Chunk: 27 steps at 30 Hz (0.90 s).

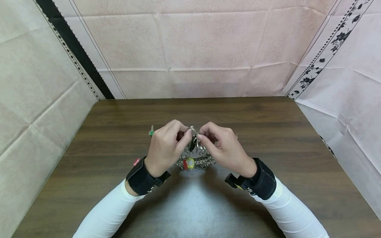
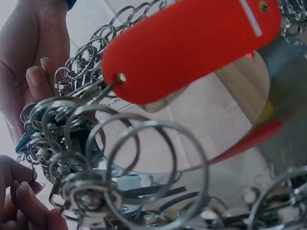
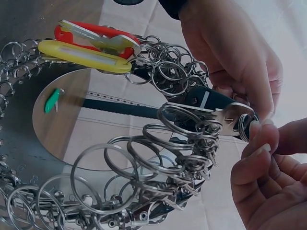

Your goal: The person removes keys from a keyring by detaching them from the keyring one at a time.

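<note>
In the head view my left hand and right hand meet over a loop of metal key rings. Fingertips of both hands pinch at a small split ring, seen in the right wrist view. A flat metal piece with a black tag lies right beside that ring. On the loop hang a red key tag and a yellow key tag. Silver rings on small clasps fill the left wrist view. Fingers hide part of the held ring.
A key with a green head lies on the brown wooden table, left of my left hand. Pale cloths hang behind and at both sides. Black wrist bands sit over white sleeves.
</note>
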Motion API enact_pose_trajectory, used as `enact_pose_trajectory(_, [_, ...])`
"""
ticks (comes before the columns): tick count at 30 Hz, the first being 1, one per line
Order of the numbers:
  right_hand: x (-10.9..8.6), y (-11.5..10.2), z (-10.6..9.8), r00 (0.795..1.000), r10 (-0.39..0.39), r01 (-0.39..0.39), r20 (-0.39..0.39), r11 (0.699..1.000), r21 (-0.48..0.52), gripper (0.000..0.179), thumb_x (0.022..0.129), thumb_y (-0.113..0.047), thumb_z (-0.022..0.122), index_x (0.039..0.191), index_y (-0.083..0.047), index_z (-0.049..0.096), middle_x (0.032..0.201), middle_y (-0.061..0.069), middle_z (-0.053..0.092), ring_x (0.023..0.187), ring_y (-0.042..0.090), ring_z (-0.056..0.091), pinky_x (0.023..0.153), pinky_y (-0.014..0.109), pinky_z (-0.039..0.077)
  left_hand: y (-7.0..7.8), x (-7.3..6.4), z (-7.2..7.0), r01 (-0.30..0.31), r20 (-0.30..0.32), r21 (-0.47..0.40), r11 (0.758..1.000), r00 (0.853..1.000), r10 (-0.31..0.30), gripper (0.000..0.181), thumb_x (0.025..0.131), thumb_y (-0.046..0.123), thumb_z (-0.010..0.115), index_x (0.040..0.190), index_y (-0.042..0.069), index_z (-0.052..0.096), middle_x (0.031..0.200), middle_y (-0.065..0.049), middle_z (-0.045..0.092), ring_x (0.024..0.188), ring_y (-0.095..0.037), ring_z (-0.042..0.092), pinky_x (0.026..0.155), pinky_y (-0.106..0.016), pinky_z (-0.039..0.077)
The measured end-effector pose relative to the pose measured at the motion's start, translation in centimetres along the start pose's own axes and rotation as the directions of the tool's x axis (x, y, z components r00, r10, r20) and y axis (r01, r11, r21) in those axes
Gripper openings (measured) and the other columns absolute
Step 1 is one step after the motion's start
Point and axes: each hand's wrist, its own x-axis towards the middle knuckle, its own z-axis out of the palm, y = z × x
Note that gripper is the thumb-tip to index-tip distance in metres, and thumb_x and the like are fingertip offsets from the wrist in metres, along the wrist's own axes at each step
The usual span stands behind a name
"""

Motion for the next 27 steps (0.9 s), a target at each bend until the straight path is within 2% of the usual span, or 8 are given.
enact_pose_trajectory(3, [0.00,0.01,0.03,1.000,0.004,-0.004,0.006,1.000,0.003,0.009,0.097,-0.015,0.055,0.092,-0.007,0.057,0.072,-0.003,0.052,0.057,0.007,0.045,0.048,0.026,0.039,0.04,0.01,0.02,0.011,0.013,-0.005,1.000,1.000,-0.011,0.011,0.089,0.011,0.062,0.080,0.006,0.057,0.066,0.001,0.047,0.056,-0.006,0.040,0.046,-0.022,0.035])
enact_pose_trajectory(15, [0.10,0.16,0.60,1.000,0.024,-0.024,0.007,0.999,0.032,0.008,0.095,-0.016,0.057,0.092,-0.009,0.058,0.073,-0.003,0.055,0.059,0.008,0.048,0.050,0.024,0.040,0.22,0.03,-0.20,0.013,0.028,0.007,1.000,1.000,-0.013,0.013,0.087,0.010,0.062,0.077,0.007,0.055,0.063,0.002,0.045,0.054,-0.007,0.037,0.044,-0.022,0.033])
enact_pose_trajectory(23, [-0.05,0.56,0.69,0.999,-0.026,0.026,-0.039,1.000,0.007,0.008,0.097,-0.014,0.055,0.095,-0.008,0.061,0.072,-0.004,0.048,0.058,0.008,0.040,0.051,0.026,0.035,0.52,0.22,-0.57,-0.005,0.037,-0.005,1.000,0.999,0.006,0.013,0.087,0.012,0.062,0.076,0.009,0.057,0.064,0.003,0.047,0.056,-0.005,0.039,0.046,-0.020,0.033])
enact_pose_trajectory(27, [-0.07,0.59,0.62,0.997,-0.055,0.054,-0.055,0.998,-0.014,0.007,0.096,-0.012,0.055,0.095,-0.007,0.061,0.073,-0.004,0.047,0.060,0.008,0.041,0.052,0.025,0.036,0.62,0.42,-0.77,-0.038,0.046,0.002,0.999,0.998,0.038,0.010,0.087,0.013,0.063,0.079,0.008,0.059,0.067,0.002,0.053,0.060,-0.007,0.045,0.051,-0.020,0.040])
